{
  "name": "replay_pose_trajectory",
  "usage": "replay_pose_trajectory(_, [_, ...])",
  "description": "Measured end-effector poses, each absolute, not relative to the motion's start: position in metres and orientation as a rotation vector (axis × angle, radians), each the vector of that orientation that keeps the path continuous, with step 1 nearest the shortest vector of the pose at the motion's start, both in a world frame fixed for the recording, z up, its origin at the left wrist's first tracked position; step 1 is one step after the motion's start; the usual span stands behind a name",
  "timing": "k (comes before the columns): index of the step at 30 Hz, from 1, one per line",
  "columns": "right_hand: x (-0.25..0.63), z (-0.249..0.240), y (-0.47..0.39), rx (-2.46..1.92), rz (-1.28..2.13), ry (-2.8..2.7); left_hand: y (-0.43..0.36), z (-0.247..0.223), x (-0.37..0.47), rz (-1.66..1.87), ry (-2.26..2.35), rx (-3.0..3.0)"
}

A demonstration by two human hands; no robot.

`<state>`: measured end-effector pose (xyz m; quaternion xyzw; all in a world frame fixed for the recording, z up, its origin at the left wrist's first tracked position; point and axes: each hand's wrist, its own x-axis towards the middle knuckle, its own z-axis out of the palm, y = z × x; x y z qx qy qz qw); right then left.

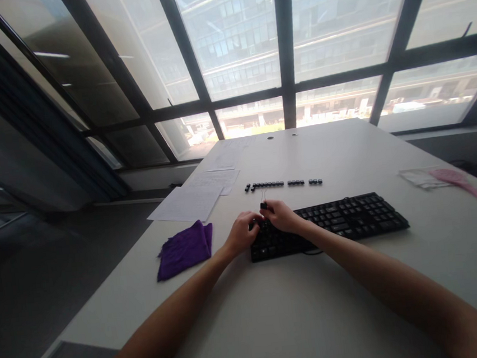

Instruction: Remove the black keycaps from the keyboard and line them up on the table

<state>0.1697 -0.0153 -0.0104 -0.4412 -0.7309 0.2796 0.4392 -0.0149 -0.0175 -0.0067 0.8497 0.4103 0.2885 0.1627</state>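
Note:
A black keyboard (339,220) lies on the white table, with both hands over its left end. My right hand (281,215) is closed in a pinch on a wire keycap puller (263,205); its small black block shows at the fingertips, and two thin wires stick up from it. Whether a keycap sits in it I cannot tell. My left hand (243,232) rests at the keyboard's upper left corner, fingers bent, thumb and forefinger apart, fingertips close to the right hand's. Behind the keyboard, loose black keycaps (268,184) stand in a row of several groups.
A folded purple cloth (186,250) lies left of the keyboard. Printed paper sheets (190,201) spread along the table's left edge. At the right are a pink brush-shaped item (460,180) and a clear plastic bag (419,178). Large windows (242,38) stand behind the table.

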Motion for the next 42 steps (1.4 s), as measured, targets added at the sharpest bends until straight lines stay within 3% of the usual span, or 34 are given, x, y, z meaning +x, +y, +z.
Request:
replay_pose_trajectory(12, [0.167,-0.004,-0.033,-0.996,0.328,-2.178,-0.022,-0.007,-0.016,0.829,1.112,2.512])
replay_pose_trajectory(20, [0.164,-0.003,-0.038,-1.187,0.186,-2.115,-0.021,-0.008,-0.015,0.835,1.131,2.524])
replay_pose_trajectory(42, [0.167,-0.017,-0.018,-1.051,0.660,-1.743,-0.014,-0.013,-0.009,0.862,1.216,2.446])
